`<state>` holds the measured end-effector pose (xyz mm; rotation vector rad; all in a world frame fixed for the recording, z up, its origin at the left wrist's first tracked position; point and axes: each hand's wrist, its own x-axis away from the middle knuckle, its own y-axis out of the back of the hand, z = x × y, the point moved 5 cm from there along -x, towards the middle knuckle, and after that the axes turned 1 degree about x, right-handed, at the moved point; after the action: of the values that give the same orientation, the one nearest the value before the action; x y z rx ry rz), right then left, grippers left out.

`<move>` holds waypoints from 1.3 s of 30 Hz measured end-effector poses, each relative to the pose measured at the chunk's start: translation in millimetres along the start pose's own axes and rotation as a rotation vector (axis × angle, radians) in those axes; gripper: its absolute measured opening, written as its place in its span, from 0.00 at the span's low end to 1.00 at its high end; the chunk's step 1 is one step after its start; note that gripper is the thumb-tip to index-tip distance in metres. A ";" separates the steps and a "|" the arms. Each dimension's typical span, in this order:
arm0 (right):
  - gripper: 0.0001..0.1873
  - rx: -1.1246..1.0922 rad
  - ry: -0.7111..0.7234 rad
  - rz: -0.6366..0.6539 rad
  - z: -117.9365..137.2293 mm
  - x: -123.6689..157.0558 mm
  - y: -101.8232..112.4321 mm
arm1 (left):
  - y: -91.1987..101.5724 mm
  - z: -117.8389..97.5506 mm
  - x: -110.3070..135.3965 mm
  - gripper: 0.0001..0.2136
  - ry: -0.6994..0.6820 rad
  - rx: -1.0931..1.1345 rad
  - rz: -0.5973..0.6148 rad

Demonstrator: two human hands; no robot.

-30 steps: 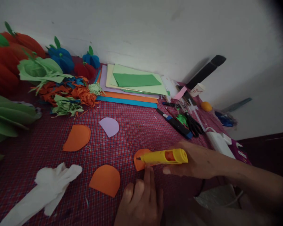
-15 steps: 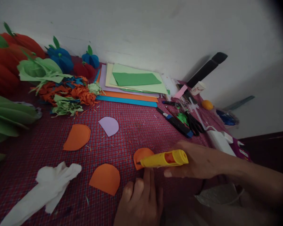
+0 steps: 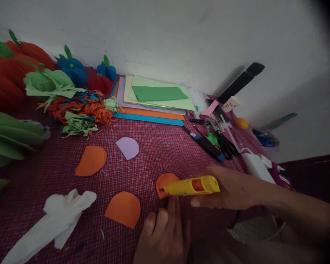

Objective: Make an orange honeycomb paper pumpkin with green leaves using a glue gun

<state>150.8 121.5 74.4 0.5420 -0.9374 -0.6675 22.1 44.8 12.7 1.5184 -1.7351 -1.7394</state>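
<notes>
I see the right hand (image 3: 227,189) clamped around a yellow pen-like tool (image 3: 181,187), its dark tip over a rounded orange paper piece (image 3: 165,180) on the checked cloth (image 3: 154,146); contact seems likely, but the view is dim. At the paper's near edge, my left hand (image 3: 162,238) has two fingers stretched and close together; I cannot tell whether it grips anything. A lavender piece (image 3: 128,147) lies beyond, to the left.

Papercraft workspace: coloured sheets (image 3: 156,94), scissors (image 3: 228,146)
</notes>
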 end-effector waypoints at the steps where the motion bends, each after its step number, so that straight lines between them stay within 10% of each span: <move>1: 0.17 -0.024 -0.024 0.004 -1.1 -1.2 0.2 | -0.3 0.1 0.3 0.16 0.003 -0.003 -0.001; 39: 0.19 -0.217 -0.114 -0.003 -26.6 1.6 0.9 | 1.0 -0.2 -0.4 0.15 -0.004 -0.020 0.016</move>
<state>174.7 124.5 62.9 0.3151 -0.9566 -0.7983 22.0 44.8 13.7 1.4902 -1.7223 -1.7478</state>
